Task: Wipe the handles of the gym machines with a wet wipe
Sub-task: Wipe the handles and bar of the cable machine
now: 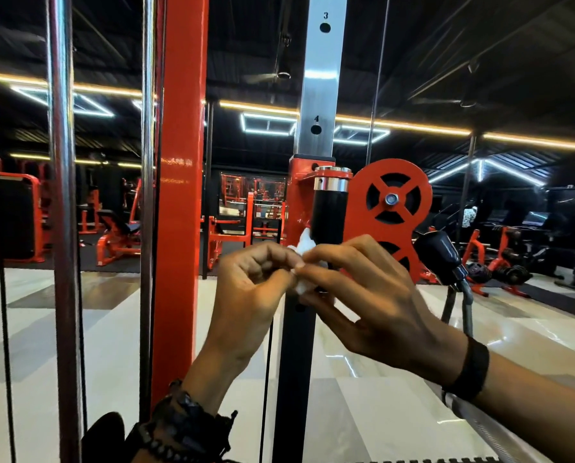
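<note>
A small white wet wipe [303, 244] is pinched between the fingertips of both hands, right in front of a black handle grip [327, 215] with a chrome collar on the orange carriage of a cable machine. My left hand [252, 289] holds the wipe from the left with curled fingers. My right hand [362, 295] pinches it from the right, and a second bit of wipe [302, 287] shows below the fingers. The wipe's upper corner lies against the grip's lower left side.
A numbered steel upright [319, 95] carries the carriage, with an orange pulley wheel [391, 198] on its right. A black rubber stopper with grey strap [441, 252] hangs further right. An orange post [179, 195] and chrome guide rods [62, 195] stand left. More machines fill the background.
</note>
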Demonstrator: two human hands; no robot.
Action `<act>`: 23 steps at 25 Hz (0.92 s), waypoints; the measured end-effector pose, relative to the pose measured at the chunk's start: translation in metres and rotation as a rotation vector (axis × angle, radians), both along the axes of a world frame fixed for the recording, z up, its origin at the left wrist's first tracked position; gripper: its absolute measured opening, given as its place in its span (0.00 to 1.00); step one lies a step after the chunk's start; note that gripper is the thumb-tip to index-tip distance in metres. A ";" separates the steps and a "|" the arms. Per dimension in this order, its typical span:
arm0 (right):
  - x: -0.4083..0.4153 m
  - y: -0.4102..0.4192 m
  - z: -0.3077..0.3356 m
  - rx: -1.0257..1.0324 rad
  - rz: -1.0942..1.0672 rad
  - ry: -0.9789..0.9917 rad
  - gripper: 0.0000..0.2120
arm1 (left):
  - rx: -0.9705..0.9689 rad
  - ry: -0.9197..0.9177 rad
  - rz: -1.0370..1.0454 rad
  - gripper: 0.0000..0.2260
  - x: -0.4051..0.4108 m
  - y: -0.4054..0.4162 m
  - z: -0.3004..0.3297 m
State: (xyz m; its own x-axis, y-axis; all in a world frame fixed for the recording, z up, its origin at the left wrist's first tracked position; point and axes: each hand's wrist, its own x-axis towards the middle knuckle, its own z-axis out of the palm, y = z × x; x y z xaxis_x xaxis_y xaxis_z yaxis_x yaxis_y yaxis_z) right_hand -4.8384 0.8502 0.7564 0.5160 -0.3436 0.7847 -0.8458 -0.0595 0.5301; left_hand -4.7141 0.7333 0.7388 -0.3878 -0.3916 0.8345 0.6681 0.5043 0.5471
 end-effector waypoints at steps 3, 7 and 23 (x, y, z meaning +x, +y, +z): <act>0.007 -0.003 0.004 -0.010 -0.150 0.091 0.07 | -0.031 -0.018 0.155 0.04 -0.005 -0.006 -0.002; 0.017 -0.003 0.048 0.002 -0.223 0.170 0.02 | 0.072 0.085 0.229 0.10 -0.005 -0.013 0.003; 0.007 0.018 0.004 0.185 0.001 -0.182 0.05 | -0.289 -0.145 -0.029 0.18 -0.019 -0.017 0.081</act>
